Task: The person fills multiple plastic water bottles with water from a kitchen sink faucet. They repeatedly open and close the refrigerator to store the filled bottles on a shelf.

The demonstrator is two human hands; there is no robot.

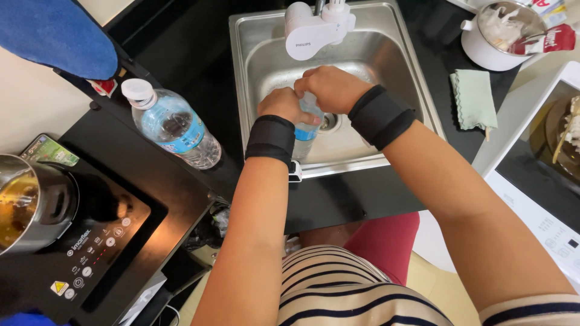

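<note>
Steel sink (399, 72) holds the work: left hand (283, 105) clamped on a small plastic bottle (306, 130) over the drain, right hand (329, 87) closed on its top under the white tap (314, 33), seemingly mid-rinse

Small home kitchen. Stainless steel sink (399, 72) set into a black tabletop (193, 54), with a white tap-mounted water filter (314, 30) over its back edge. Left of the sink: a plastic water bottle (172, 124), then a black induction cooktop (90, 241) carrying a steel pot (33, 205). Right of the sink: a pale green cloth (474, 99), a white pot (498, 36) holding wrappers, and a white appliance (538, 175) with a touch panel.
</note>
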